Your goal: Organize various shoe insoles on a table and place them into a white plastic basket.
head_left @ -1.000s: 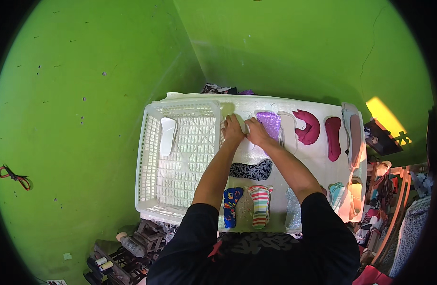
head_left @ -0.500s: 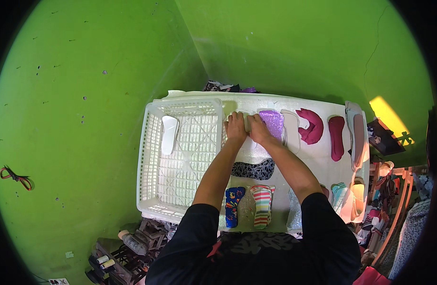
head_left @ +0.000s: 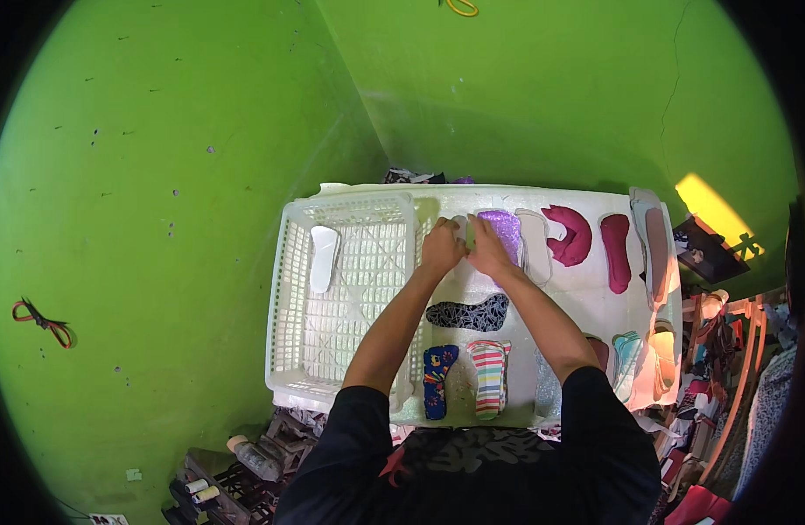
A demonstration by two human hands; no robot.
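Both hands are close together at the far middle of the table, over a pale insole-shaped piece [head_left: 459, 229] that they largely cover. My left hand [head_left: 444, 247] has its fingers closed at that piece's left edge. Against its right side is my right hand [head_left: 487, 248], with fingers bent together and pressing on it. A glittery purple piece [head_left: 506, 229] lies directly to the right of my right hand. Nearer me, below both hands, lies a black insole-shaped piece with white lines [head_left: 468, 313].
A white plastic basket [head_left: 280, 297] on the left holds a white insole [head_left: 324, 260]. Right of the hands lie a beige piece [head_left: 535, 249], a curled maroon piece [head_left: 570, 241] and a flat maroon piece [head_left: 615, 254]. Blue patterned [head_left: 436, 385] and striped [head_left: 490, 378] stacks line the near edge.
The view has shifted slightly. My left hand has turned and come lower along the pale piece, while my right hand's fingers have straightened a little. The other pieces stay in place.
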